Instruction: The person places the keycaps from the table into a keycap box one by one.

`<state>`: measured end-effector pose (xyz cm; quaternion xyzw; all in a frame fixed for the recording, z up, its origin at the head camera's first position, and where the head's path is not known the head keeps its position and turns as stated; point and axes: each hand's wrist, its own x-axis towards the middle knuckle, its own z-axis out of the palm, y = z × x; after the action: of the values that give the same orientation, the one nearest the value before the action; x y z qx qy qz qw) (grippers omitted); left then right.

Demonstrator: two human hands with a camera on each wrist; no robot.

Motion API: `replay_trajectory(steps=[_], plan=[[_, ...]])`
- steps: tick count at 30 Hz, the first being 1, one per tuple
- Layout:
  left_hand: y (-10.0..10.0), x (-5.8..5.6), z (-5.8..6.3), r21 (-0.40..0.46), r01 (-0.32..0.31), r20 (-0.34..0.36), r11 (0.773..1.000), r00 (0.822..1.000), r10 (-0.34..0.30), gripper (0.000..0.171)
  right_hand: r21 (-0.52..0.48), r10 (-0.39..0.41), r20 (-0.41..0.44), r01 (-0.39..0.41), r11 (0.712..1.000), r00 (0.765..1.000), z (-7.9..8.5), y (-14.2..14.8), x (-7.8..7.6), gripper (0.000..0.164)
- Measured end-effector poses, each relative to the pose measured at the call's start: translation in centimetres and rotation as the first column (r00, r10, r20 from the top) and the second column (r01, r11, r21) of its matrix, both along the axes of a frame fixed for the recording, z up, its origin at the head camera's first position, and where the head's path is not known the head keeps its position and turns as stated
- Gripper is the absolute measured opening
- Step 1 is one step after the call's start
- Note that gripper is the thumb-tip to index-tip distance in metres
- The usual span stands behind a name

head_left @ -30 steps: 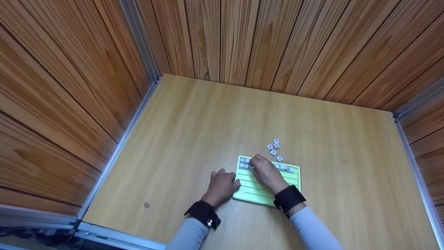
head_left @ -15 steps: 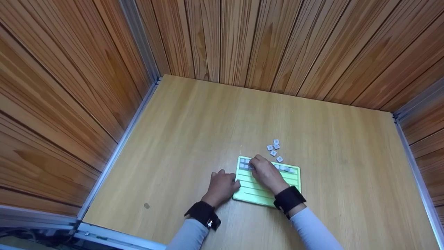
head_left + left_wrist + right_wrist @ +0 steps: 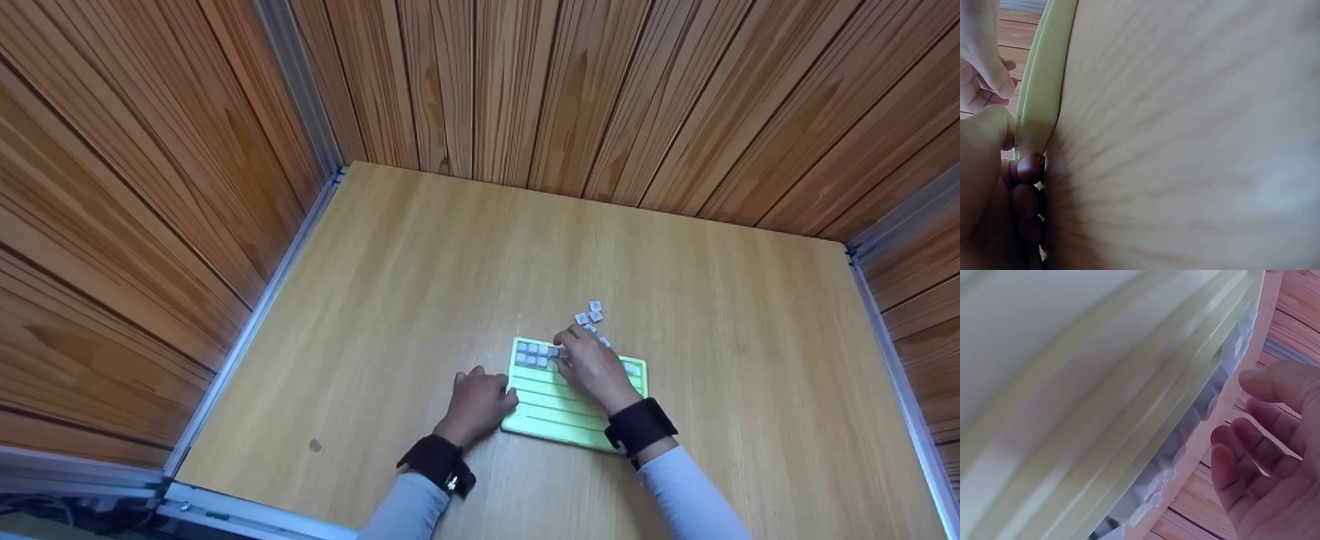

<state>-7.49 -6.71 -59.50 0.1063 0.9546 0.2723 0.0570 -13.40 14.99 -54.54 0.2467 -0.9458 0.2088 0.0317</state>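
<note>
A light green ridged tray (image 3: 551, 424) lies on the table, with small whitish square blocks (image 3: 532, 354) in two lines along its far groove. At the tray's near left side, my left hand (image 3: 478, 405) holds the rim. In the left wrist view its thumb (image 3: 994, 121) lies against the tray's edge (image 3: 1044, 73), the fingers curled at the corner. My right hand (image 3: 596, 375) hovers over the far groove, covering part of the block lines. From the right wrist, its thumb and fingers (image 3: 1266, 385) stand apart beside the blocks (image 3: 1174, 439), with nothing visible between them.
Several loose blocks (image 3: 595, 306) lie on the wooden table (image 3: 420, 262) just beyond the tray, partly covered by the right hand. Wood-panelled walls (image 3: 502, 90) rise at the back and both sides, with metal rails at the table's edges.
My right hand has moved to the right along the far groove, uncovering more blocks at the left end. The left hand stays at the tray's side.
</note>
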Motion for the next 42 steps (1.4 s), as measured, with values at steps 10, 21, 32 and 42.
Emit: replay_trajectory(steps=[10, 21, 32, 42], plan=[[-0.1, 0.1, 0.0, -0.001, -0.001, 0.006, 1.000, 1.000, 0.001, 0.031, -0.028, -0.038, -0.024, 0.038, 0.999, 0.999, 0.3, 2.4, -0.6, 0.037], [0.0, 0.1, 0.1, 0.000, -0.005, 0.018, 1.000, 1.000, 0.005, 0.028, 0.006, -0.134, 0.027, 0.134, 0.991, 0.991, 0.5, 4.9, -2.0, 0.034], [0.0, 0.1, 0.1, 0.004, -0.003, 0.012, 1.000, 1.000, 0.003, 0.027, 0.049, -0.208, 0.189, 0.202, 0.978, 0.960, 0.2, 6.0, -3.1, 0.033], [0.1, 0.0, 0.0, -0.019, -0.017, 0.015, 1.000, 1.000, 0.017, 0.026, 0.048, -0.219, 0.260, 0.214, 0.976, 0.941, -0.2, 6.0, -3.7, 0.021]])
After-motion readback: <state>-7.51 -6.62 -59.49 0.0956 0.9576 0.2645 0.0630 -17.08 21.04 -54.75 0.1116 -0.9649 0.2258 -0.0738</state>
